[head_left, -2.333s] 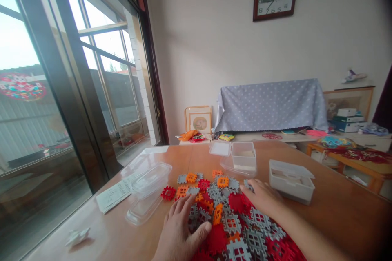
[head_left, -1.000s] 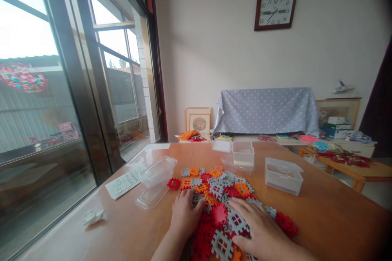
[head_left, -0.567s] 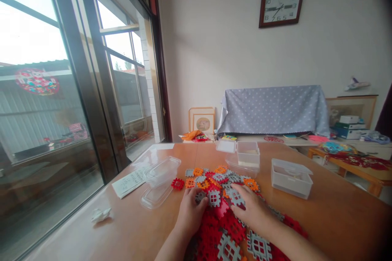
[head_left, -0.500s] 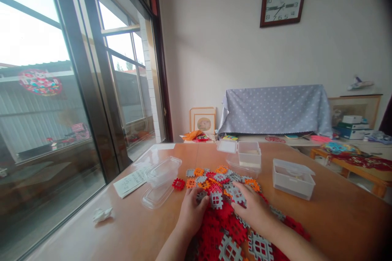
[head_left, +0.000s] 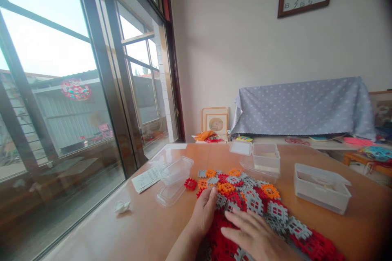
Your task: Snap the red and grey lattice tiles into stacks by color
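A heap of red, grey and orange plastic interlocking window-frame tiles (head_left: 227,188) covers the middle of the wooden table. My left hand (head_left: 203,214) rests on edge against the heap's left side, its thumb extended and a grey tile (head_left: 221,200) just right of it. The other fingers of that hand are partly hidden, and no tile shows in its grasp. Over the near part of the heap, my right hand (head_left: 255,234) lies palm down with its fingers spread, slightly blurred. Red tiles (head_left: 222,232) show between the two hands.
Clear plastic tubs (head_left: 176,170) and a written paper (head_left: 147,179) lie left of the heap, with a crumpled tissue (head_left: 122,207) nearer. Behind stands an open lidded box (head_left: 266,157); a second box (head_left: 321,191) is at the right. A window (head_left: 131,89) borders the left side.
My right hand has drawn back towards me, its fingers spreading over the near tiles and uncovering grey ones beyond. The left thumb has lifted. The view has swung left.
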Demonstrator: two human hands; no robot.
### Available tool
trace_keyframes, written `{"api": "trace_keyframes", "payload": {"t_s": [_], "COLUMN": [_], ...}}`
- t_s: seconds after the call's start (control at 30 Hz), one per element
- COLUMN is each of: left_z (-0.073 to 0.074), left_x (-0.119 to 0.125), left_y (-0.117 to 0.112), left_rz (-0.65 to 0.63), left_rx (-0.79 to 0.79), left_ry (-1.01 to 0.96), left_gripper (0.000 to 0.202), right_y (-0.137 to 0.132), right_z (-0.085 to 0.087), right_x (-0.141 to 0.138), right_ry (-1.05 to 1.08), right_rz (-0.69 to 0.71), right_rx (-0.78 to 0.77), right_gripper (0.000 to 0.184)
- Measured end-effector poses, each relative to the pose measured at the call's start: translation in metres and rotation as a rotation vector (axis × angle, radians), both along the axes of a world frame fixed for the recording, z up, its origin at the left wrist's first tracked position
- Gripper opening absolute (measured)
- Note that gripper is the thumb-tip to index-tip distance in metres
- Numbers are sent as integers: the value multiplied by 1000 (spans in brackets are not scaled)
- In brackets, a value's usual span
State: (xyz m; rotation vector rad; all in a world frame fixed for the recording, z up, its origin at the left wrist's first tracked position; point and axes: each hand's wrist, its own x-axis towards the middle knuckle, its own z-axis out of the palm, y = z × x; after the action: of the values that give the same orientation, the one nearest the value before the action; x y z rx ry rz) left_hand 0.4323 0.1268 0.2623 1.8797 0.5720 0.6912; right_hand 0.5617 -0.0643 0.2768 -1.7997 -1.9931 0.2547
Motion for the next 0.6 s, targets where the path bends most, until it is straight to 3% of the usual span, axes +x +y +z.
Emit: {"api": "trace_keyframes", "payload": {"t_s": [0.1,0.17,0.33,0.43,0.6], "left_z": [6,9,13,10,10], "left_x": [-3,-4,-5,-4,-11], "left_y": [1,1,-1,-3,-9], "left_rz": [25,38,20,17,-3], "left_rx": [-56,-61,-41,-5,312], "left_ry": [-19,-17,22,47,155], "left_gripper": [65,66,70,70,76], "right_y": [2,6,11,10,3], "right_z": [-3,-10,-19,-20,-25], "right_x": [-14,-13,13,33,68], "right_ry": [44,32,-74,-125,-131], "right_rz": [159,128,-208,-428,-684], "right_rx": [-2,30,45,77,50], "right_gripper": [44,44,67,61,58]}}
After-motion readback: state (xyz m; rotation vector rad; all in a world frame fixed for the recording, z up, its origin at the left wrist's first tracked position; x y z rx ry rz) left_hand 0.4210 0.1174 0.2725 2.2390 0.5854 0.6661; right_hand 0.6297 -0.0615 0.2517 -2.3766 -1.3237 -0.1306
